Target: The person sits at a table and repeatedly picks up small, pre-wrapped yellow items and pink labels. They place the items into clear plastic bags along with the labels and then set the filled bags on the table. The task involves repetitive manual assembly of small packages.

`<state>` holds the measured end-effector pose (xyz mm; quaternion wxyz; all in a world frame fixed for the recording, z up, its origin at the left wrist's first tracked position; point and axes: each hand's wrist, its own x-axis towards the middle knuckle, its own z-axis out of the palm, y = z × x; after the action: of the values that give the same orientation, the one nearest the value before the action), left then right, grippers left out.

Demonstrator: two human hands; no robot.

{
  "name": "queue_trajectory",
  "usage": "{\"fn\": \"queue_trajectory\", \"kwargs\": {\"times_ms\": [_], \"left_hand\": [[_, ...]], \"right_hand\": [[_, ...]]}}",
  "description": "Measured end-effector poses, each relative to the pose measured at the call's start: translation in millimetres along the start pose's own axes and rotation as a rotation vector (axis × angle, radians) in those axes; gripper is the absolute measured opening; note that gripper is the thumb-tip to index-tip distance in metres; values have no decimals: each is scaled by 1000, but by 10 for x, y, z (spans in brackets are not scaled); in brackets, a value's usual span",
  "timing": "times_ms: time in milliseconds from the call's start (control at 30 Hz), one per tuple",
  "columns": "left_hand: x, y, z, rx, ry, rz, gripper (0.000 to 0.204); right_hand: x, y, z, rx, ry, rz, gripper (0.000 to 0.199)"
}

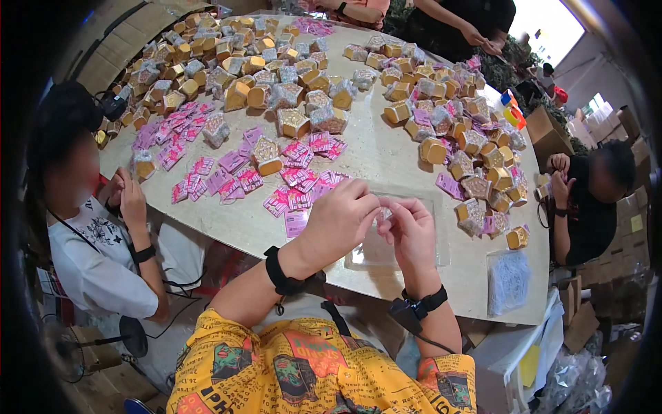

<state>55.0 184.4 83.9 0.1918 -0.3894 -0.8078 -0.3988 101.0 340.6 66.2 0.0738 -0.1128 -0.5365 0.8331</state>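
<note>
Above the table's near edge, my left hand [338,219] and my right hand [412,231] meet with their fingertips pinched together. Between them is a small whitish, clear piece [385,214], too small to name. Beneath the right hand lies a flat clear plastic sheet or bag [372,252]. Pink and purple printed cards [301,178] are scattered just beyond my left hand. Past those stands a gold block-shaped box [266,156] with a glittery face, with many similar boxes behind it.
Gold boxes, some in clear wrap, crowd the table's far left and its right side [476,159]. A bundle of thin clear strands [510,283] lies at the near right corner. People sit at the left [96,248] and right [586,200]; others stand across the table. Tape rolls [512,109] rest at the right edge.
</note>
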Motion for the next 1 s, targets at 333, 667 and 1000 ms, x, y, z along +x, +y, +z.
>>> {"fn": "queue_trajectory", "kwargs": {"times_ms": [333,667,1000], "left_hand": [[61,-3,-317,143,-156,292,25],[13,-71,-277,58,-179,207,10],[-68,-363,-74,-561,-413,-375,12]], "right_hand": [[29,-202,-108,-210,-293,84,7],[47,-318,-29,-530,-444,38,3],[-102,-264,84,-1074,-398,-508,5]]}}
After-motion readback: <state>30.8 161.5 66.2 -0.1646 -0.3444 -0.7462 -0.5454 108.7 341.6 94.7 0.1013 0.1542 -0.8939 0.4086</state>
